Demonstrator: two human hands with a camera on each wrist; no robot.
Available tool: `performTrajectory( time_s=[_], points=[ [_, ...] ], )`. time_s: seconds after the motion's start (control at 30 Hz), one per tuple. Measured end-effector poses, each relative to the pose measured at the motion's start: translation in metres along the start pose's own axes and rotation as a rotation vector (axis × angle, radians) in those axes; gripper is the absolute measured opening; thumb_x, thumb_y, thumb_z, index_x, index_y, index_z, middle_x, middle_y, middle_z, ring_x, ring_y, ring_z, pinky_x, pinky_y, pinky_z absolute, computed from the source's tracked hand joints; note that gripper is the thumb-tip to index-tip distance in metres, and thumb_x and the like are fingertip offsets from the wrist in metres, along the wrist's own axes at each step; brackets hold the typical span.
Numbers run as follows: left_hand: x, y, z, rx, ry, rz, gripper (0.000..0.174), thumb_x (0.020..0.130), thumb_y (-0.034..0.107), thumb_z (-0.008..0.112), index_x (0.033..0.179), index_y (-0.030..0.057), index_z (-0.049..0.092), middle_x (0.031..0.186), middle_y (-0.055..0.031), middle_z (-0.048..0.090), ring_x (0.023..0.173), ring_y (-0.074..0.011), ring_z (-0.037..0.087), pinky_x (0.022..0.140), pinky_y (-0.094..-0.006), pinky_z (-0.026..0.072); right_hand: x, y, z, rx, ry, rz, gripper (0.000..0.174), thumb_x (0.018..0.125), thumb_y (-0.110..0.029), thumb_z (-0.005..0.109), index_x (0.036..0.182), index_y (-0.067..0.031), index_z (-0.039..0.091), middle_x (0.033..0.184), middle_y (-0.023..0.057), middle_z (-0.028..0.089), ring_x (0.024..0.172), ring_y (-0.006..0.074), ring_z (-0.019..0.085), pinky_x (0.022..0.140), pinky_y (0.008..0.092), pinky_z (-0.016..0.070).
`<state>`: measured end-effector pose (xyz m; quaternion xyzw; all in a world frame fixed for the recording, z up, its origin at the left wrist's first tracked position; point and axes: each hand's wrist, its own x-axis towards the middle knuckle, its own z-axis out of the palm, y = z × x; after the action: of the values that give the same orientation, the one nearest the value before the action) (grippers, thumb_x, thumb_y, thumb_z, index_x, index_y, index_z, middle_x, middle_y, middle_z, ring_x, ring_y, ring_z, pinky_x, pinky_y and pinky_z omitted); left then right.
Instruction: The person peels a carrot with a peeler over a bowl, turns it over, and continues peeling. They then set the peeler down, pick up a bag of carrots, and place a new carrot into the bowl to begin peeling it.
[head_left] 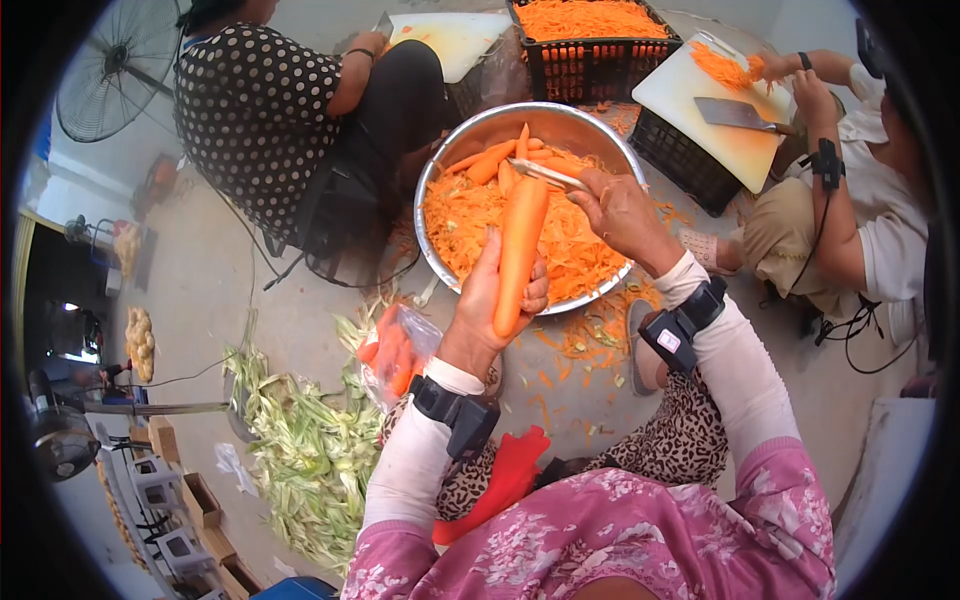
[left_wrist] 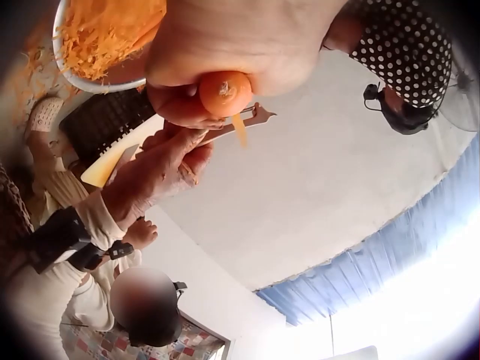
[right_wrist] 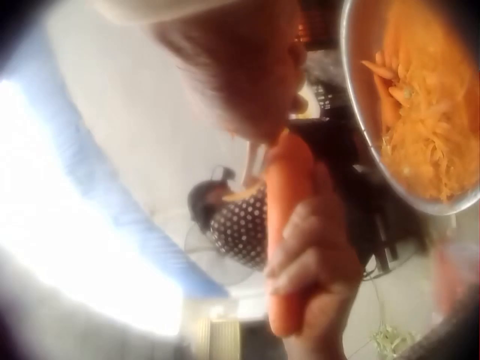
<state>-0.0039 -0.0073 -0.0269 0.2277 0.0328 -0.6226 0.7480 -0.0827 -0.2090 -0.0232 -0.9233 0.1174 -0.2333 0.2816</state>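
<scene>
My left hand (head_left: 482,305) grips a thick orange carrot (head_left: 522,250) by its lower half, fingers wrapped round it. The carrot tilts upward over the near side of a large metal basin (head_left: 582,130). My right hand (head_left: 632,222) holds a metal peeler (head_left: 550,175) by its handle, the tool's head lying across the carrot's upper end. A thin strip of peel (left_wrist: 240,130) hangs by the peeler in the left wrist view. Inside the basin are a heap of orange peelings (head_left: 470,225) and several whole carrots (head_left: 487,163). The right wrist view is blurred.
A person in a dotted top (head_left: 262,120) sits at the left, beside a cutting board (head_left: 470,45). At right another person handles shredded carrot on a board with a cleaver (head_left: 730,112). A black crate (head_left: 600,70) stands behind the basin. Corn husks (head_left: 300,450) and bagged carrots (head_left: 393,352) lie lower left.
</scene>
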Motion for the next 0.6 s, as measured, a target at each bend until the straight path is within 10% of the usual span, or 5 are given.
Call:
performTrajectory(
  time_s=[0.23,0.6],
  points=[
    [0.0,-0.007,0.01,0.168,0.068,0.124,0.051,0.097,0.055,0.033,0.106,0.0062,0.046,0.08,-0.0076,0.046,0.057,-0.0135,0.043,0.045,-0.0215,0.0374,-0.002,0.032,-0.006,-0.071,0.023,0.302,0.02,0.087,-0.021,0.06,0.085,-0.0003,0.061,0.075,0.0234,0.061,0.072,0.0401,0.061,0.061,0.0458,0.0449],
    [0.004,-0.007,0.004,0.212,0.196,0.217,0.047,0.099,0.049,0.031,0.11,0.0067,0.047,0.084,-0.0092,0.051,0.061,-0.0159,0.048,0.048,-0.0249,0.0405,-0.023,-0.038,-0.007,0.342,-0.041,-0.085,0.013,0.084,-0.013,0.062,0.085,-0.0008,0.057,0.07,0.0189,0.056,0.065,0.0367,0.057,0.058,0.0407,0.0436]
  ],
)
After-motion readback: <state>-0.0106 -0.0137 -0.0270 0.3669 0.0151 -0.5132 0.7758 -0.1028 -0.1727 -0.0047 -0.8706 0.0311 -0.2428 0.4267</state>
